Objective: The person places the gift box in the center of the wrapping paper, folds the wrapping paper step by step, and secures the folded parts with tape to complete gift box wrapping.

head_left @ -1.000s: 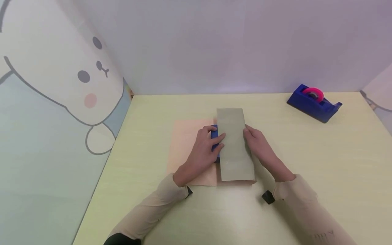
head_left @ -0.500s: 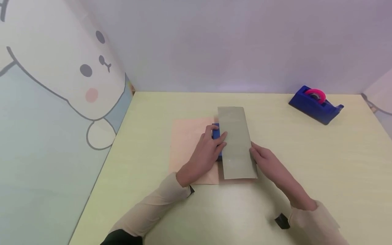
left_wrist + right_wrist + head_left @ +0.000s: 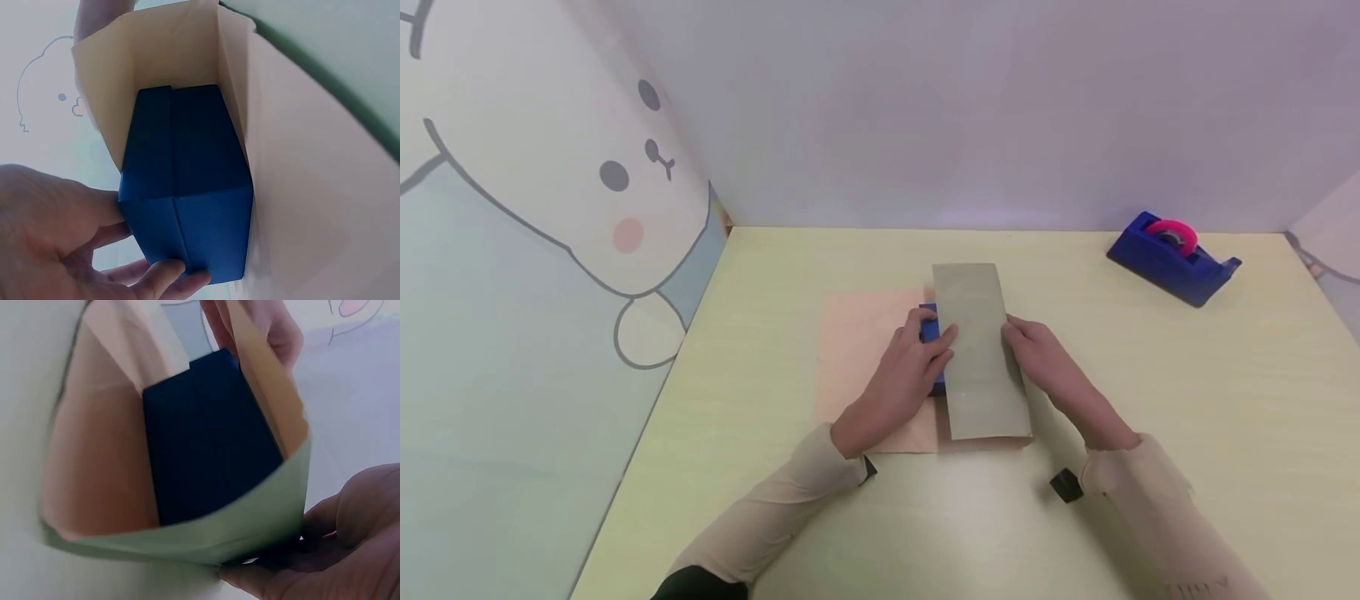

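A blue box (image 3: pixel 187 150) stands inside a sheet of wrapping paper (image 3: pixel 985 358), grey-green outside and peach inside. In the head view the paper folds up over the box's right side and top, while its peach part (image 3: pixel 850 350) lies flat on the left. My left hand (image 3: pixel 898 375) grips the box's left side, two fingertips on the folded paper's edge. My right hand (image 3: pixel 1041 358) pinches the fold along the box's upper right edge, thumb on top. In the right wrist view the paper's end (image 3: pixel 206 540) gapes around the box.
A blue tape dispenser (image 3: pixel 1176 262) with a pink roll stands at the table's back right. The pale table (image 3: pixel 760 333) meets a plain wall (image 3: pixel 880 125) behind. A panel with a cartoon animal (image 3: pixel 617 208) borders the left side.
My right hand slid down the fold toward the near end, then back up toward the middle. My left hand stayed on the box, and the tape dispenser did not move.
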{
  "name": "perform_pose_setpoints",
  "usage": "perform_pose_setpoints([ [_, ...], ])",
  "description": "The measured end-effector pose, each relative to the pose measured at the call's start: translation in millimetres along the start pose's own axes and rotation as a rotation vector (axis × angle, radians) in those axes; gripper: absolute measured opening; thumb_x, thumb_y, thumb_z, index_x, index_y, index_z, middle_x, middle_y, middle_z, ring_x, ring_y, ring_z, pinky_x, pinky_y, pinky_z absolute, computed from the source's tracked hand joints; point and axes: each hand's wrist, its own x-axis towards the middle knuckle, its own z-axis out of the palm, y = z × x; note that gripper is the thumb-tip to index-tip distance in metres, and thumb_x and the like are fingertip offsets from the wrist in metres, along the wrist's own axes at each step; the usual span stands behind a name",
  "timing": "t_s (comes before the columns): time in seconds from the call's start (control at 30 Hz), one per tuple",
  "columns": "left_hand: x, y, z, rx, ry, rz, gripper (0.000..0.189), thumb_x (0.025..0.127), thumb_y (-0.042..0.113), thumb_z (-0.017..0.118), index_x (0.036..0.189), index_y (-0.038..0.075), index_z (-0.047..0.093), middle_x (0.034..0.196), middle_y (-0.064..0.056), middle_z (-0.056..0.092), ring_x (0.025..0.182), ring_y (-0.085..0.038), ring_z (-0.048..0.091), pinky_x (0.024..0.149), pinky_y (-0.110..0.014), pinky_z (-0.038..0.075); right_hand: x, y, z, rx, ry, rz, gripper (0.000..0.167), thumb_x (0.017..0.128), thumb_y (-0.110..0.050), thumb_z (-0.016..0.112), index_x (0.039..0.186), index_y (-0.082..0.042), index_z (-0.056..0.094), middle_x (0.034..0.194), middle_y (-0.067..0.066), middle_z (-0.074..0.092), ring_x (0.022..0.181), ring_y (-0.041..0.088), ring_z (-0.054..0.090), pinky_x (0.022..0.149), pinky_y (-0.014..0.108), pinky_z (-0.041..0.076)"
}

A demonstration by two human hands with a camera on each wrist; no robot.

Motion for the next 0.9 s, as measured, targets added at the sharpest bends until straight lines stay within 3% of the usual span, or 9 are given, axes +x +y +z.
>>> perform_pose_setpoints([
  [0.1,-0.1,-0.5,1.7,0.023,0.021,0.0,0.04,0.109,0.025,0.056,0.147,0.015,0.061,0.155,-0.017,0.038,0.12,-0.04,0.058,0.096,-0.041,0.059,7.3,-3.4,-0.5,-0.009,-0.002,-0.001,0.058,0.114,-0.033,0.025,0.162,0.0,0.031,0.16,0.026,0.044,0.149,0.039,0.042,0.123,0.061,0.033],
  [0.3,0.1,-4.6,5.0,0.022,0.039,0.027,0.039,0.109,0.023,0.056,0.146,0.012,0.062,0.153,-0.018,0.039,0.12,-0.04,0.059,0.096,-0.041,0.059,2.3,-1.0,8.5,-0.061,-0.005,-0.017,0.071,0.112,-0.043,0.037,0.165,0.0,0.018,0.149,0.029,0.051,0.132,0.04,0.057,0.11,0.061,0.047],
  [0.37,0.9,-8.9,1.0,-0.047,0.02,0.036,0.039,0.109,0.022,0.056,0.146,0.011,0.061,0.154,-0.017,0.039,0.122,-0.037,0.06,0.096,-0.04,0.059,0.7,0.0,11.6,-0.072,0.004,-0.013,0.074,0.112,-0.043,0.04,0.165,0.001,0.015,0.146,0.03,0.052,0.127,0.041,0.059,0.105,0.06,0.05],
  [0.47,0.9,-20.2,-10.9,-0.204,0.007,0.018,0.04,0.11,0.021,0.053,0.147,0.008,0.06,0.152,-0.013,0.045,0.121,-0.032,0.065,0.096,-0.038,0.059,-1.3,0.5,15.4,-0.084,0.02,0.024,0.078,0.111,-0.045,0.04,0.165,0.002,0.009,0.151,0.032,0.047,0.132,0.043,0.055,0.106,0.062,0.05],
  [0.57,-3.0,-34.1,-29.3,-0.281,0.067,-0.056,0.038,0.11,0.02,0.053,0.145,0.008,0.061,0.146,-0.011,0.053,0.116,-0.029,0.07,0.095,-0.039,0.059,-3.3,0.1,17.4,-0.094,0.027,0.064,0.081,0.11,-0.048,0.04,0.166,0.001,0.006,0.157,0.033,0.039,0.138,0.046,0.05,0.109,0.064,0.047],
  [0.67,-10.8,-47.1,-46.5,-0.198,0.145,-0.171,0.04,0.108,0.02,0.057,0.145,0.005,0.059,0.143,-0.015,0.056,0.118,-0.031,0.067,0.099,-0.043,0.058,-4.8,-1.5,18.8,-0.099,0.033,0.074,0.082,0.11,-0.048,0.039,0.166,0.002,0.004,0.161,0.033,0.034,0.141,0.046,0.047,0.111,0.065,0.045],
  [0.73,-17.4,-53.8,-55.0,-0.118,0.145,-0.269,0.047,0.106,0.022,0.06,0.148,0.0,0.054,0.145,-0.02,0.053,0.122,-0.036,0.062,0.1,-0.047,0.056,-5.0,-2.7,19.3,-0.106,0.039,0.067,0.082,0.11,-0.048,0.039,0.165,0.002,0.003,0.161,0.034,0.034,0.14,0.046,0.048,0.11,0.065,0.046],
  [0.9,-32.1,-67.2,-58.0,0.155,0.012,-0.46,0.06,0.105,0.031,0.061,0.14,-0.015,0.046,0.137,-0.037,0.048,0.122,-0.051,0.049,0.096,-0.053,0.051,-4.0,-3.1,20.2,-0.122,0.046,0.053,0.082,0.111,-0.047,0.037,0.165,0.003,0.002,0.158,0.035,0.037,0.135,0.046,0.051,0.108,0.066,0.047],
])
